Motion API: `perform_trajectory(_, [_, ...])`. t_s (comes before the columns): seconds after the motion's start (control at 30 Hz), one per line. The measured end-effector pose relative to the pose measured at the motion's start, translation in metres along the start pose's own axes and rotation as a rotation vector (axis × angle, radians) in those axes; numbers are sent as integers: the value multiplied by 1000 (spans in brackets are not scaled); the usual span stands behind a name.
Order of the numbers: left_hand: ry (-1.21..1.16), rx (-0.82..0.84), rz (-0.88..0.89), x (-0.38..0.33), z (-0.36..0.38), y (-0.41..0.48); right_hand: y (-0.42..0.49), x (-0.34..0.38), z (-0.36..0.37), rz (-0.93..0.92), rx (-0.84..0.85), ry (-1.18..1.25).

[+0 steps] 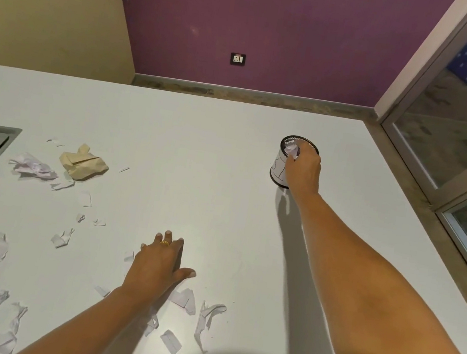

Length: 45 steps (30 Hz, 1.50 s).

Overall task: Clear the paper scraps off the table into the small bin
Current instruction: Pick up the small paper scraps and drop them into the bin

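"What's in the small bin (277,168)?"

"White paper shows inside its black rim. The right hand (302,168) is at the mouth, fingers curled round a crumpled scrap (292,150). I cannot tell what lies deeper."

"And the left hand (158,262)?"

"Well left of the bin and nearer the person, flat on the table (201,142), fingers straight and spread, gripping nothing."

"The remaining paper?"

"All left of the bin: torn paper scraps (182,300) around that hand, with a tan wad (82,163) and a white wad (32,166) farther left."
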<state>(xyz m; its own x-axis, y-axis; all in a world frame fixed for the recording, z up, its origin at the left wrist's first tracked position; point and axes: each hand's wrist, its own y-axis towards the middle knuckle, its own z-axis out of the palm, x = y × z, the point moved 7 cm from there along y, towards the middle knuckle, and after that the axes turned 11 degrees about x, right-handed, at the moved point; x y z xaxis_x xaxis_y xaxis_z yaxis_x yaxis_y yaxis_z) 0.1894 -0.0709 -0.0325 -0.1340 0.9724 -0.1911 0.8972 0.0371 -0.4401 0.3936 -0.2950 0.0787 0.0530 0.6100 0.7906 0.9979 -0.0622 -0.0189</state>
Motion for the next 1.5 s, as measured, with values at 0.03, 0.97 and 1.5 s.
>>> perform_trajectory(0.03, [-16, -8, 1, 0, 0, -1, -6, 1, 1, -22, -3, -11])
perform_trajectory(0.97, [-217, -22, 65, 13, 14, -44, -277, -50, 106, -231, 601, -393])
perform_trajectory(1.5, [-98, -53, 31, 4, 7, -46, -278, -53, 94, -216, 521, -305])
